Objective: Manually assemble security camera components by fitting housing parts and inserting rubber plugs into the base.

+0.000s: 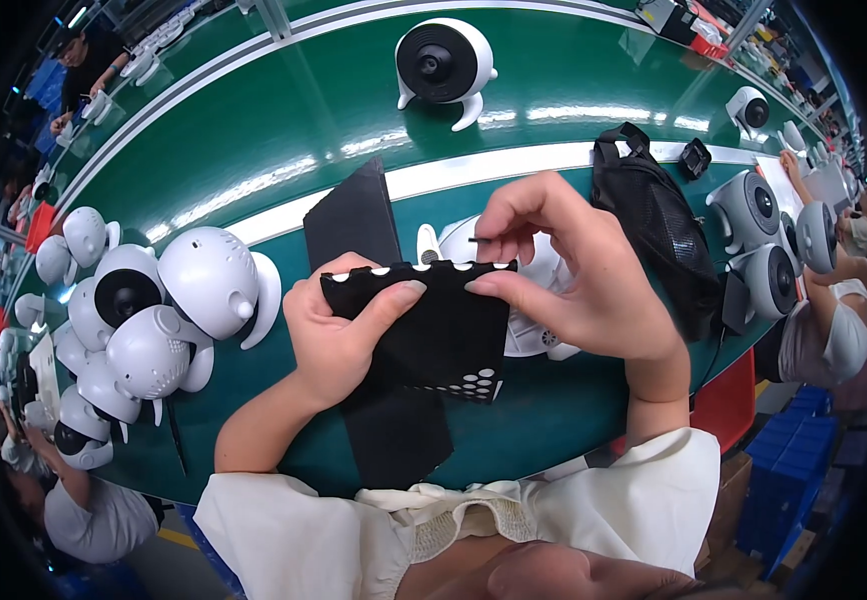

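My left hand (pixel 339 325) is closed on the left end of a black dotted sheet (pixel 444 320), thumb on the near face. My right hand (pixel 579 265) has its thumb against the far edge of that sheet, toward its right end, with the fingers bent just beyond; a small dark piece shows at their tips, and I cannot tell whether they grip it. The sheet is in front of me, over the middle of the counter (pixel 574 425), a row of white dots along its far edge and more at its near right corner. Beneath it a dark strip (pixel 354 215) runs from far to near, its near end close to the counter's near edge. A white device (pixel 524 341) lies just beyond, partly hidden by the sheet and my right hand. To the left, a cluster of white round devices (pixel 144 350) limits the room, leaving a narrow bare stretch before the dark strip. To the right, a black bag (pixel 659 230) lies beyond my right wrist; the widest open patch is on the near right
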